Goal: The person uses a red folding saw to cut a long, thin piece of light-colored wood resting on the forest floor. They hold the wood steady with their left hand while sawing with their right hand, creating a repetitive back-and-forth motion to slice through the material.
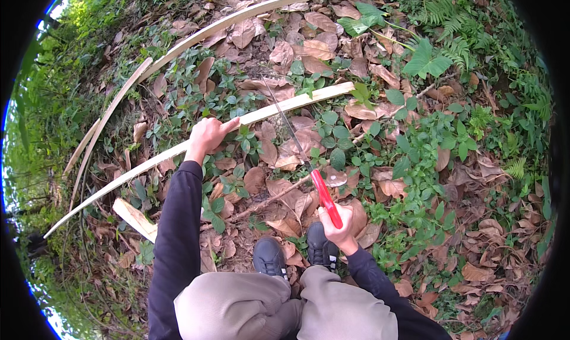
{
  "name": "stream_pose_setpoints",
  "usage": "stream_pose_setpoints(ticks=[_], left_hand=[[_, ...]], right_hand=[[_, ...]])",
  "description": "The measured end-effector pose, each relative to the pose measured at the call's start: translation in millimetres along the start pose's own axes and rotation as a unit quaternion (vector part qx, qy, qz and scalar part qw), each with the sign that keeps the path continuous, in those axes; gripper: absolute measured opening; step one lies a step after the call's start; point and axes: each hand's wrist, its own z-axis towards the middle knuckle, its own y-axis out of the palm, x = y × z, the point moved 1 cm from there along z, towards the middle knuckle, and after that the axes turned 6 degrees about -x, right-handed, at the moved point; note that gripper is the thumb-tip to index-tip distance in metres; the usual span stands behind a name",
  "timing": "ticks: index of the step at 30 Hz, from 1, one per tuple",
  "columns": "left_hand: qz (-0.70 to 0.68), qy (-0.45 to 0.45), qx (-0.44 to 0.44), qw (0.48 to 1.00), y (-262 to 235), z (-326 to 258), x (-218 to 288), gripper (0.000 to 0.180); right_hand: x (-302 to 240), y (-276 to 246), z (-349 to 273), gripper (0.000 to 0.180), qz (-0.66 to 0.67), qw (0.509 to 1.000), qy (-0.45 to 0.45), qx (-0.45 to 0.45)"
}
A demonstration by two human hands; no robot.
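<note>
On leaf-strewn ground: left hand point(206, 136) clamped on pale wooden strip point(279, 107); right hand point(336, 223) clamped on red-handled saw point(309, 165), blade touching strip.

Red-handled saw point(309, 168) across pale split strip point(279, 107)

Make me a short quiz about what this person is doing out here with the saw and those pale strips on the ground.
1. True or false: the left hand rests on the long pale strip.
2. Which hand grips the saw with the red handle? A) left B) right C) both
3. Fill in: the saw's thin blade crosses over the ____ that the left hand holds.

Key:
1. True; the hand presses on the strip, index finger pointing along it.
2. B; the right hand is closed on the red handle, above the dark shoes.
3. Strip; it lies among dry brown leaves.
</note>
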Motion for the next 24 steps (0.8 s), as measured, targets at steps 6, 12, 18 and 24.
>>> stream_pose_setpoints(ticks=[6, 12, 18, 24], left_hand=[[-0.012, 0.015, 0.0, 1.0, -1, 1, 3, 0.083], [-0.04, 0.005, -0.011, 0.999, -5, -10, -1, 0.082], [0.025, 0.033, 0.058, 0.997, -8, -16, 0, 0.079], [0.082, 0.174, 0.093, 0.977, 31, -12, 17, 0.08]], right_hand=[[-13, 4, 15, 0.015, -0.007, 1.0, -0.021, -0.017], [-9, 1, -4, 0.019, -0.001, 0.999, 0.033, -0.016], [27, 19, -7, 0.023, 0.17, 0.979, 0.109, 0.021], [12, 1, -33, 0.025, 0.033, 0.998, 0.021, 0.051]])
